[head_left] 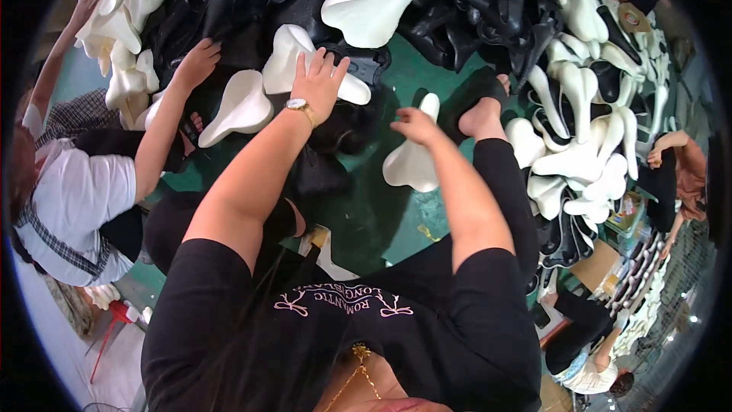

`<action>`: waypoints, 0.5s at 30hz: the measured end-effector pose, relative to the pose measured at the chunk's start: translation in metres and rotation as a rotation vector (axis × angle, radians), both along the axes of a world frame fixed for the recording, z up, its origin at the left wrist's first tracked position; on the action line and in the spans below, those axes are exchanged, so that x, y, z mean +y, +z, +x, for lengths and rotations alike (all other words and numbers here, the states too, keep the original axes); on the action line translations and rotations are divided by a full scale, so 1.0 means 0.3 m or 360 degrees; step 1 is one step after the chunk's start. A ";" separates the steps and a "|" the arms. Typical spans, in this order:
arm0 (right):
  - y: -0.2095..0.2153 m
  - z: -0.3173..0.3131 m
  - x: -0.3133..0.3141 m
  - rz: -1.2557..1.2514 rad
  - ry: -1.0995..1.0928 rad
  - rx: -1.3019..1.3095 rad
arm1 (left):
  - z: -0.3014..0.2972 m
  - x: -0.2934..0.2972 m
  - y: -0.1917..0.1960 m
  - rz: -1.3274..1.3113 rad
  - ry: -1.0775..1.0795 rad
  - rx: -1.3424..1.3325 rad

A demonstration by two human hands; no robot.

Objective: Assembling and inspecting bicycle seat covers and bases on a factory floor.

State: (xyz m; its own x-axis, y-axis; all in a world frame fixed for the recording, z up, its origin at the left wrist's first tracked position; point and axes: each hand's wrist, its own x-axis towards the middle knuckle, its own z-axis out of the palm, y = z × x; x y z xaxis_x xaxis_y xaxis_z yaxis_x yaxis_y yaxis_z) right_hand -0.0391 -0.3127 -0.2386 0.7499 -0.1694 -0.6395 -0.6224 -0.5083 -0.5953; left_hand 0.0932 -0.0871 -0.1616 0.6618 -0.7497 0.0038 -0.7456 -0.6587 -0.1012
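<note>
A strip of green floor (364,210) runs between the forearms, leaving a way through toward the body; a black bike seat (319,172) edges it on the left, and the white seat (404,164) beneath the right hand (414,123) blocks it on the right; farther out, a large white seat (374,11) and a heap of black seats (473,0) bar the way; beyond the right hand, a bare foot (483,116) narrows the passage, with piled white seats (587,164) outside it; left of the left hand (319,88), another white seat (240,107) and a co-worker's hand (200,61) crowd the space.
</note>
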 end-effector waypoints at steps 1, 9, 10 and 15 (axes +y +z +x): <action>-0.113 -0.006 0.050 0.0014 -0.0168 -0.0099 | 0.024 -0.026 -0.001 -0.0005 -0.0030 0.0003; -0.112 0.074 0.357 -0.0469 -0.0457 -0.0680 | 0.232 -0.023 0.188 -0.0837 0.0273 0.0287; -0.035 0.101 0.421 -0.0435 -0.0370 -0.0486 | 0.253 0.037 0.218 -0.1273 0.0521 0.0639; 0.001 0.065 0.406 -0.0140 -0.0130 -0.0459 | 0.120 0.006 0.416 -0.2697 0.1169 0.1534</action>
